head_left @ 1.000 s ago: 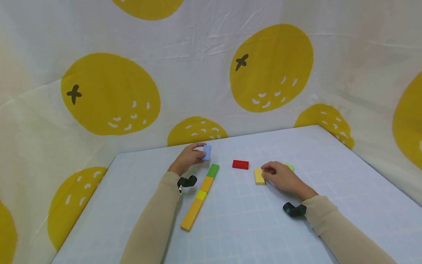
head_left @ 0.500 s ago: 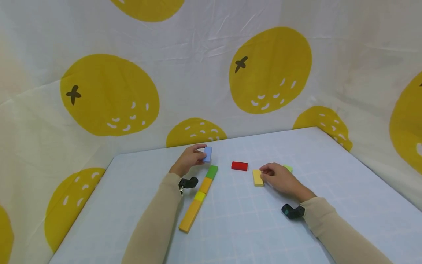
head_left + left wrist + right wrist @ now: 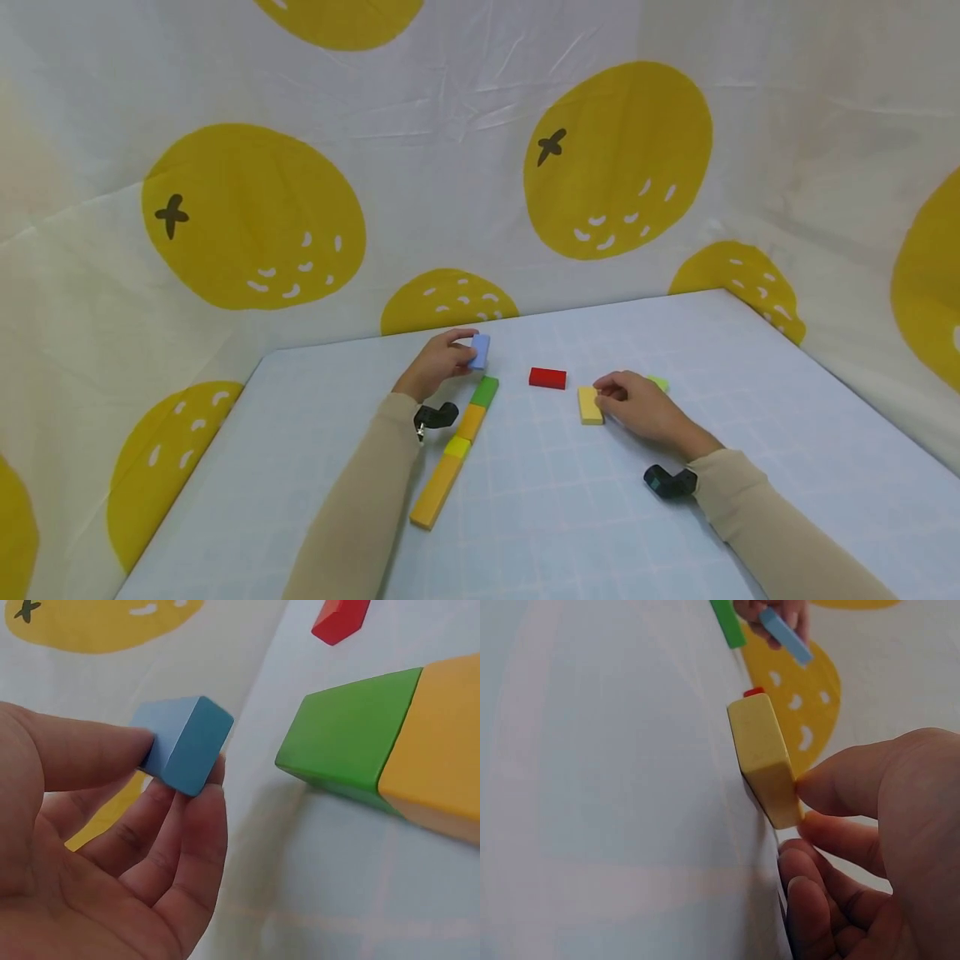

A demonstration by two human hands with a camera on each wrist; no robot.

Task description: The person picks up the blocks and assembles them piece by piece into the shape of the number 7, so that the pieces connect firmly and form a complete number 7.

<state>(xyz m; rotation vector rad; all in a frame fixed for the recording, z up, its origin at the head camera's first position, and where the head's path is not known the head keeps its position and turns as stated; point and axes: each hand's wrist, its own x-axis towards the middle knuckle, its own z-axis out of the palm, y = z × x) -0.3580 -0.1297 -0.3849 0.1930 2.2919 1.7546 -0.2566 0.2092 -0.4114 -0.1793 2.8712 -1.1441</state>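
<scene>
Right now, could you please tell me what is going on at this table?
A person is working with both bare hands. The left hand holds a light blue rectangular block, apart from the green end of a row of green, orange and yellow rectangular blocks. The right hand touches a pale yellow rectangular block on the table. Between the hands lies a red rectangular block, and a light green block is partly hidden behind the right hand.

**High overview, two close-ups**

The head camera looks forward and down over the pale-blue checked tabletop (image 3: 585,517). Wrist views, both tilted, look closely past the left hand (image 3: 97,862) and the right hand (image 3: 907,817); both share the light-blue rectangular block (image 3: 187,746).
</scene>
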